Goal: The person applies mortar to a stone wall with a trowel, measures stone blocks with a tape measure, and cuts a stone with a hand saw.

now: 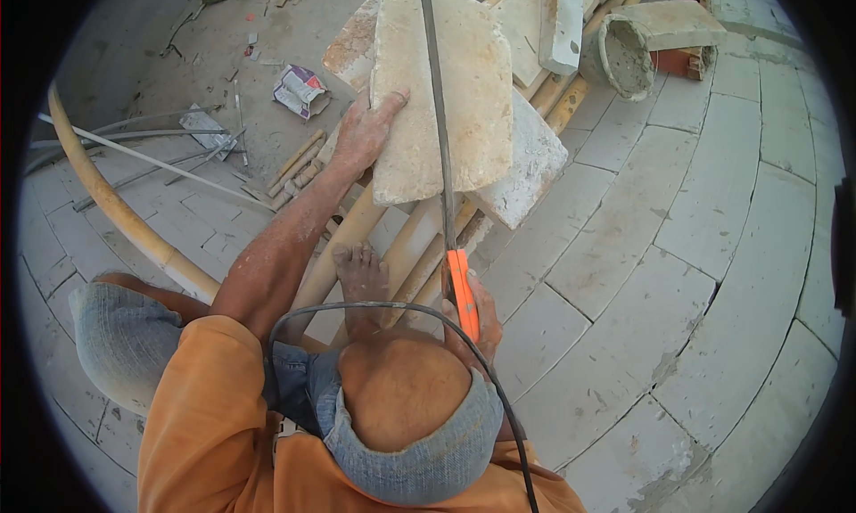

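Observation:
A pale, rough-faced masonry block (401, 152) lies in front of me with its long side pointing away. My left hand (364, 134) grips its left edge, thumb on top, the other fingers partly hidden. My right hand (484, 315) is closed round the orange handle of a handsaw (462, 286). The saw's long dark blade runs away from me over the block, right of its middle. How deep the blade sits cannot be made out. Under the block, another rough white slab (530, 165) sticks out on the right. My bare foot (361, 268) is just short of the block.
Wooden poles (343, 241) run beneath the slabs. At the back right are a mortar-crusted bucket (627, 58) and more blocks (562, 23). A crumpled bag (300, 91) and thin pipes (134, 139) lie on the left. A black cable (419, 309) loops across my body.

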`<state>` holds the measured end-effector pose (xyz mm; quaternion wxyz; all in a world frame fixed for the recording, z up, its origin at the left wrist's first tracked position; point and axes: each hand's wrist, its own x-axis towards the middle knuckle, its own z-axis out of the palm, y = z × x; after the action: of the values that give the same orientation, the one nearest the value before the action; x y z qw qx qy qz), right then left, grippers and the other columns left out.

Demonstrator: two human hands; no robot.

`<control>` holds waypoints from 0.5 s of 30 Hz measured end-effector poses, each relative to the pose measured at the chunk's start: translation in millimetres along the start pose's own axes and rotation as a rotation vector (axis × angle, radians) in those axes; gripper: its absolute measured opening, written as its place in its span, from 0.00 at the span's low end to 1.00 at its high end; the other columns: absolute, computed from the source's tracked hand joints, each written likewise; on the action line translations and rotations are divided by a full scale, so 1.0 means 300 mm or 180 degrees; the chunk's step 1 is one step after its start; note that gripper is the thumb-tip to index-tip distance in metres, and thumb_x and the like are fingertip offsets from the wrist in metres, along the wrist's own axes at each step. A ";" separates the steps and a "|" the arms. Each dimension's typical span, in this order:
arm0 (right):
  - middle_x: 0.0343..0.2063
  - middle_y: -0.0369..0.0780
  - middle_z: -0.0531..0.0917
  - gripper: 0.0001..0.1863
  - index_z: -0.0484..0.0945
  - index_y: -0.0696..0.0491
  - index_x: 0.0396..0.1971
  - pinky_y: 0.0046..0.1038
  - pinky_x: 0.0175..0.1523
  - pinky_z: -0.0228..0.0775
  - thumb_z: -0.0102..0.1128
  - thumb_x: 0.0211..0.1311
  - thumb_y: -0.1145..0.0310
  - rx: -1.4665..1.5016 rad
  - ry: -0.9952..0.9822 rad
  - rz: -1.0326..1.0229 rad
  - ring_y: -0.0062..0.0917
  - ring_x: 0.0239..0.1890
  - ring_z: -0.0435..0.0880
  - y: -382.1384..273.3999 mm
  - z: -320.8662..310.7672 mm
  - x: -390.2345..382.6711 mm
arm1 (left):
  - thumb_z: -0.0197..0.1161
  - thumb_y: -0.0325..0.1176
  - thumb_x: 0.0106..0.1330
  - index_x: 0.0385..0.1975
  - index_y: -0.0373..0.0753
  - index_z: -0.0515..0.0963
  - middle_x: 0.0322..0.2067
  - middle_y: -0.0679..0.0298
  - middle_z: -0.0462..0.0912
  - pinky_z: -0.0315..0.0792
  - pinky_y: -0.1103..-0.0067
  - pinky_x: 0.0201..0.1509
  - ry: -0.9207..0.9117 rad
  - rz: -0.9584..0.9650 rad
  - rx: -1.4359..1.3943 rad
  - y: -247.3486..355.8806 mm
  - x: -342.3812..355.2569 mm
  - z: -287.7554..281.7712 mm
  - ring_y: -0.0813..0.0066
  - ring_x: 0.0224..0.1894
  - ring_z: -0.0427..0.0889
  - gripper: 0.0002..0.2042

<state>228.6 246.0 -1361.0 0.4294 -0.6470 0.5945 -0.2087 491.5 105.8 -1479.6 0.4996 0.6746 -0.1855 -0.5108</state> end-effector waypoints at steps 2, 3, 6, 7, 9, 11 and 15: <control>0.53 0.50 0.80 0.26 0.69 0.61 0.61 0.30 0.56 0.76 0.63 0.64 0.75 -0.0001 -0.0186 -0.0055 0.33 0.55 0.82 -0.103 0.020 0.127 | 0.60 0.49 0.67 0.61 0.31 0.69 0.43 0.51 0.83 0.76 0.70 0.50 -0.0056 0.0107 0.0197 0.011 -0.020 -0.002 0.65 0.40 0.85 0.30; 0.54 0.50 0.80 0.26 0.69 0.61 0.61 0.30 0.56 0.76 0.63 0.63 0.75 0.0181 -0.0321 0.0182 0.33 0.56 0.82 -0.148 0.015 0.186 | 0.60 0.47 0.68 0.60 0.30 0.69 0.43 0.52 0.83 0.77 0.71 0.49 -0.0063 -0.0023 -0.0153 0.047 -0.039 0.006 0.66 0.40 0.85 0.29; 0.51 0.54 0.81 0.29 0.68 0.62 0.62 0.30 0.47 0.81 0.63 0.60 0.77 -0.0169 0.0088 -0.0697 0.39 0.46 0.87 -0.077 0.069 0.192 | 0.60 0.45 0.69 0.60 0.29 0.69 0.43 0.52 0.82 0.77 0.73 0.48 -0.0038 -0.0162 -0.0448 0.022 -0.014 0.003 0.68 0.41 0.84 0.28; 0.51 0.54 0.81 0.29 0.68 0.62 0.62 0.30 0.47 0.81 0.63 0.60 0.77 -0.0184 0.0147 -0.0624 0.39 0.46 0.87 -0.056 0.058 0.139 | 0.60 0.44 0.69 0.60 0.28 0.69 0.44 0.52 0.81 0.78 0.73 0.47 0.0057 -0.0182 -0.0496 0.009 -0.013 -0.004 0.69 0.42 0.83 0.27; 0.53 0.55 0.80 0.30 0.68 0.63 0.61 0.31 0.46 0.82 0.64 0.58 0.78 -0.0258 0.0074 -0.0599 0.41 0.46 0.87 0.046 0.036 0.024 | 0.60 0.45 0.69 0.60 0.27 0.69 0.46 0.52 0.81 0.78 0.73 0.47 -0.0043 -0.0060 -0.0481 0.003 0.012 0.018 0.69 0.44 0.82 0.28; 0.54 0.53 0.80 0.26 0.70 0.64 0.59 0.25 0.44 0.82 0.64 0.59 0.79 -0.0457 0.0177 -0.0665 0.35 0.46 0.87 0.191 0.000 -0.181 | 0.60 0.48 0.69 0.60 0.27 0.69 0.47 0.52 0.80 0.78 0.74 0.48 -0.0073 -0.0349 -0.0460 -0.012 0.012 0.013 0.68 0.45 0.82 0.30; 0.53 0.52 0.80 0.21 0.74 0.67 0.51 0.23 0.43 0.84 0.64 0.59 0.79 -0.1191 0.0025 -0.1289 0.33 0.45 0.88 0.215 -0.010 -0.194 | 0.59 0.52 0.69 0.60 0.23 0.66 0.46 0.49 0.81 0.82 0.71 0.47 -0.0118 -0.0132 0.0022 -0.052 0.032 -0.015 0.62 0.43 0.86 0.34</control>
<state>176.4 305.1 -1397.1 0.2496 -0.8200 0.4829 -0.1793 495.3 107.4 -1498.0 0.4831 0.6704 -0.1824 -0.5329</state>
